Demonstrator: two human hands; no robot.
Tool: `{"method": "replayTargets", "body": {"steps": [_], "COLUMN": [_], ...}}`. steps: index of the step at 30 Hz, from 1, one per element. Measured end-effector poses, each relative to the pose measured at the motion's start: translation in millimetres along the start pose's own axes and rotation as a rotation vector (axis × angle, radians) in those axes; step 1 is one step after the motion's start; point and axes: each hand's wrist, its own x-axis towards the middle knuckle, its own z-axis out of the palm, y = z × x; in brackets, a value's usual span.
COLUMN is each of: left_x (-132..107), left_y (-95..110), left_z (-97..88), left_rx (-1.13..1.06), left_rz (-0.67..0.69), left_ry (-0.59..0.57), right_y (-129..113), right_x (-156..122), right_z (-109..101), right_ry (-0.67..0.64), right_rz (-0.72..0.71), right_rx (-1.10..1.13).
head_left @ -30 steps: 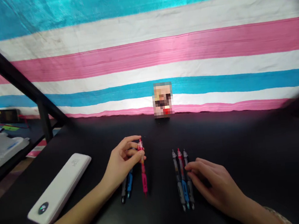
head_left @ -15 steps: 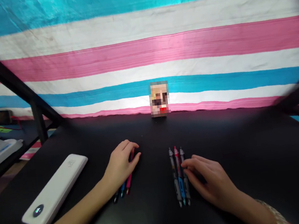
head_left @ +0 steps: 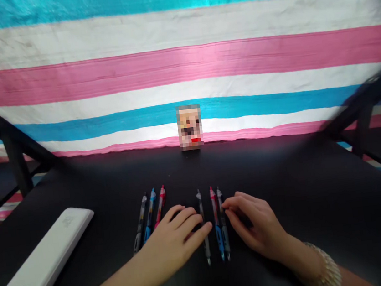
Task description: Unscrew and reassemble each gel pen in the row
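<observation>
Left hand (head_left: 177, 238) at grey pen (head_left: 207, 250)

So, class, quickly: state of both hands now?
Left hand: curled over a grey pen; grip unclear.
Right hand: curled, fingertips at rightmost grey pen; grip unclear.

Black table (head_left: 264, 162). White power bank (head_left: 45, 260), pen trio (head_left: 150, 215) left of left hand (head_left: 178, 236). Second trio (head_left: 217, 225) just left of right hand (head_left: 256, 222).

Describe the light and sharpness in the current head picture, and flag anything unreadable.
Head view: glare brightens the striped sheet at top centre; the upper right corner falls dark; pixel blocks hide the small upright object at the back; the pens beside the right hand show colours, but no legible print.
</observation>
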Motion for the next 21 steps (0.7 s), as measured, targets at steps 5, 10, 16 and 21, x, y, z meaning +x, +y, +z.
{"method": "replayTargets", "body": {"steps": [5, 10, 16, 21], "left_x": [3.6, 2.7, 3.4, 0.9], "left_y": [-5.6, -4.8, -5.7, -3.8], "left_z": [-0.2, 0.2, -16.9, -24.1], "left_rx": [0.081, 0.079, 0.13, 0.172], "left_rz": [0.031, 0.072, 0.036, 0.0], "left_ry": [0.068, 0.099, 0.182, 0.151], "right_y": [-2.3, -6.2, -16.2, -15.1], "right_x": [-0.4, 0.5, -0.3, -3.5], "right_z": [0.7, -1.8, -5.0, 7.3], "right_ry": [-0.01, -0.057, -0.246, -0.241], "right_rz": [-0.017, -0.032, -0.093, -0.163], "right_rx": [0.022, 0.052, 0.06, -0.123]}}
